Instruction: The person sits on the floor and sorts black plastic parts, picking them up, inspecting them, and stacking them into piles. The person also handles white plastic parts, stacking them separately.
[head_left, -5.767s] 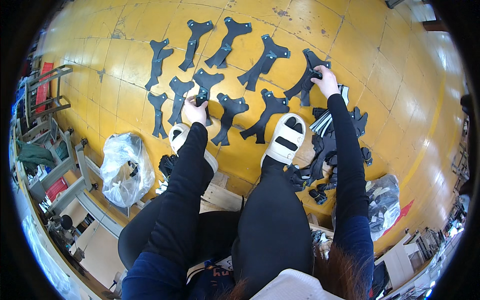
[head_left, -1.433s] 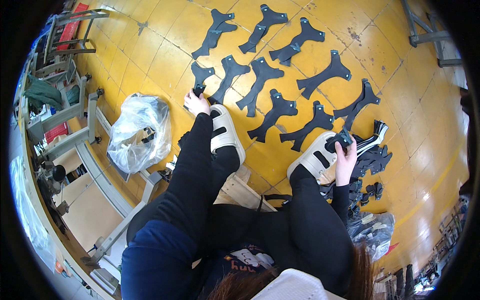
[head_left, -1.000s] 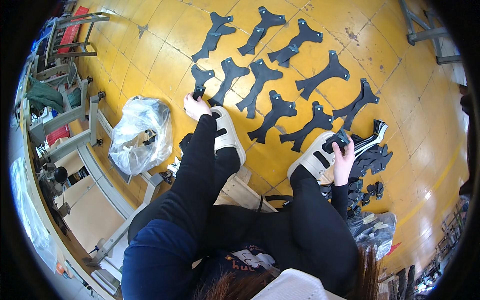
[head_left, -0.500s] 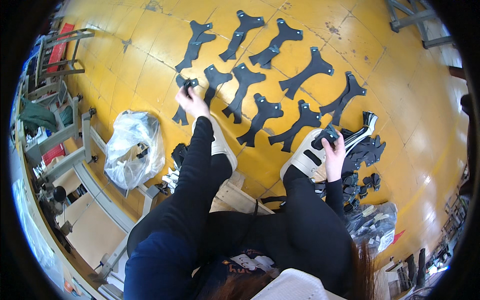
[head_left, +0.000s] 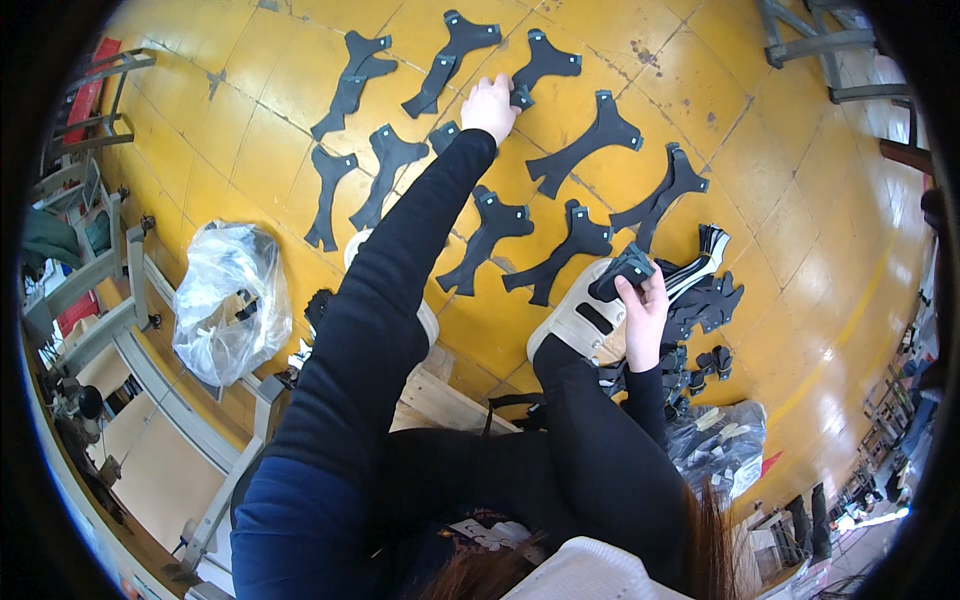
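Several dark Y-shaped fabric pieces (head_left: 588,140) lie spread over the yellow floor in front of me. My left hand (head_left: 490,107) reaches far forward, its fingers closed on a small dark fabric piece (head_left: 522,98). That piece is at the lower end of another dark Y-shaped piece (head_left: 548,64); whether the two are joined, I cannot tell. The left arm covers part of a Y-shaped piece beneath it. Near my right shoe, my right hand (head_left: 645,305) grips a small stack of dark fabric pieces (head_left: 622,272) between thumb and fingers.
A clear plastic bag (head_left: 232,305) sits on the left beside a metal frame (head_left: 165,385). To the right lie dark and white strips (head_left: 705,262), a pile of dark pieces (head_left: 705,305) and another plastic bag (head_left: 725,445). My light shoe (head_left: 570,318) stands near the pieces.
My left hand has moved forward and right, from a Y-shaped piece at the near left to one in the far row. The right hand still holds its stack; the view has shifted slightly.
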